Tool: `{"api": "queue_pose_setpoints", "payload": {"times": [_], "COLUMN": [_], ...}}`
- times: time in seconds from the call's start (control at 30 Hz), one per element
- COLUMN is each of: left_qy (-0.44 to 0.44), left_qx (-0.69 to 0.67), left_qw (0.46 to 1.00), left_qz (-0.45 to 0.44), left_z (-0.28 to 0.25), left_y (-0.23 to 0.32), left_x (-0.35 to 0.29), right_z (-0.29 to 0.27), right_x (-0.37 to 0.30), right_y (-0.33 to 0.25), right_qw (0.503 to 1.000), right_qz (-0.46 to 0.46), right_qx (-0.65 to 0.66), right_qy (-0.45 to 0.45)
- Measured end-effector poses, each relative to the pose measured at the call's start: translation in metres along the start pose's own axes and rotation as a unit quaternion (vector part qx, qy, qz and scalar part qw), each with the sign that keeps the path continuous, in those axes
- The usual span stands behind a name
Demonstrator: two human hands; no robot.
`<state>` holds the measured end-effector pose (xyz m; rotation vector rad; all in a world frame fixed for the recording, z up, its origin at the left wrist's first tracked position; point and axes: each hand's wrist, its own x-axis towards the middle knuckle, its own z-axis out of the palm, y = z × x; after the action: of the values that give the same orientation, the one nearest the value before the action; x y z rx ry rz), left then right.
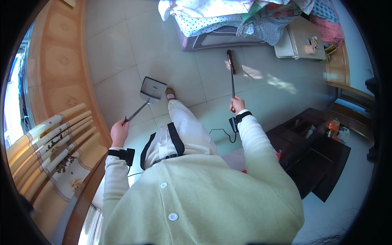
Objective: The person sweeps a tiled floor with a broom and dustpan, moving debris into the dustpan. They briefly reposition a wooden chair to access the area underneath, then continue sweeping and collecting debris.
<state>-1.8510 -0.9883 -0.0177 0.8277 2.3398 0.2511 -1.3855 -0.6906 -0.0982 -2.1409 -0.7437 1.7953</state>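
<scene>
The person's left hand [119, 131] has its fingers wrapped around the handle of a gray dustpan [152, 86]. The right hand [237, 104] has its fingers tight around a broom [231, 63]. The dustpan's wide end is by a brown shoe [170, 95]. Farther off, the broom's head is near the bed [228, 36].

Dustpan [153, 88] sitting just left of foot [170, 94]; broom [231, 62] reaching right of both, toward bed [228, 37]. Bed occupying far edge of floor [110, 53], bedding [204, 27] overhanging its near edge. Cabinet [299, 36] standing right of bed, small items [311, 45] lying near its top's right edge.
</scene>
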Motion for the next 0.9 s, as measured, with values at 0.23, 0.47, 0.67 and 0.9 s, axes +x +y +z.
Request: {"api": "queue_pose_setpoints", "payload": {"times": [0.23,0.47,0.67,0.9], "left_qy": [-0.002,-0.033,-0.093,-0.124], "left_qx": [0.016,0.047,0.087,0.134], "left_qw": [1.000,0.995,0.980,0.942], "left_qz": [0.013,0.087,0.156,0.283], "left_z": [-0.034,-0.063,-0.090,-0.097], "left_y": [0.018,0.017,0.007,0.013], "left_x": [0.039,0.095,0.154,0.198], "right_z": [0.043,0.074,0.131,0.171], "right_x": [-0.007,-0.121,-0.203,-0.183], "right_y": [-0.008,0.044,0.089,0.120], "right_qw": [0.995,0.986,0.994,0.983], "right_qz": [0.000,0.117,0.108,0.066], "right_qx": [-0.096,-0.098,-0.012,0.098], "right_qy": [-0.024,-0.059,-0.008,0.138]}}
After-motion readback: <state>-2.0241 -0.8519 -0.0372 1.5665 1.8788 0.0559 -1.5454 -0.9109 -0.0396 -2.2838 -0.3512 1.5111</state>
